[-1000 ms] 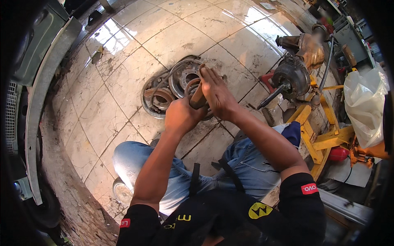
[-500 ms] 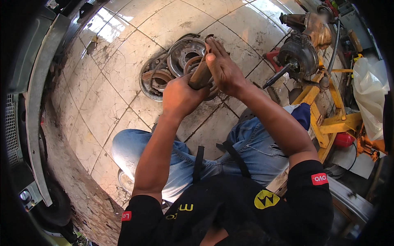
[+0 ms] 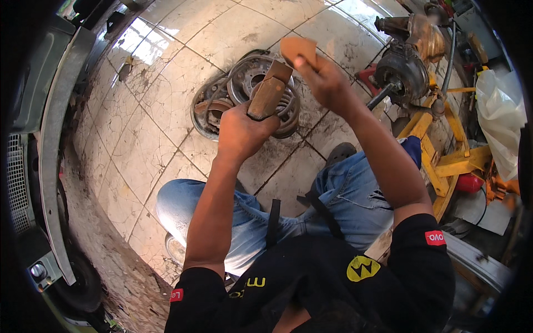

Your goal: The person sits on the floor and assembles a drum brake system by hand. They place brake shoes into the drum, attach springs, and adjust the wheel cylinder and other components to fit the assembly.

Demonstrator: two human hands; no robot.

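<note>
My left hand (image 3: 243,131) is closed around the lower end of a worn brown brake shoe (image 3: 267,95), which stands up from the fist, its far end tilted slightly to the right. Up and to the right, my right hand (image 3: 328,83) pinches a folded orange-brown piece of sandpaper (image 3: 297,48) between thumb and fingers. The sandpaper is apart from the brake shoe. Below both hands, rusty round brake drum parts (image 3: 244,77) lie in a metal tray (image 3: 197,117) on the tiles, partly hidden by the brake shoe and my left hand.
A greasy axle assembly (image 3: 402,72) with a shaft stands at the right on a yellow stand (image 3: 444,166). Beside it hangs a translucent plastic sheet (image 3: 499,116). At the left is a vehicle's metal bumper (image 3: 50,150). My bent legs (image 3: 344,205) flank the cracked tile floor (image 3: 161,105).
My right hand has lifted off the brake shoe and moved up and right, bringing the sandpaper into plain sight. The left hand keeps its grip, nearly in place.
</note>
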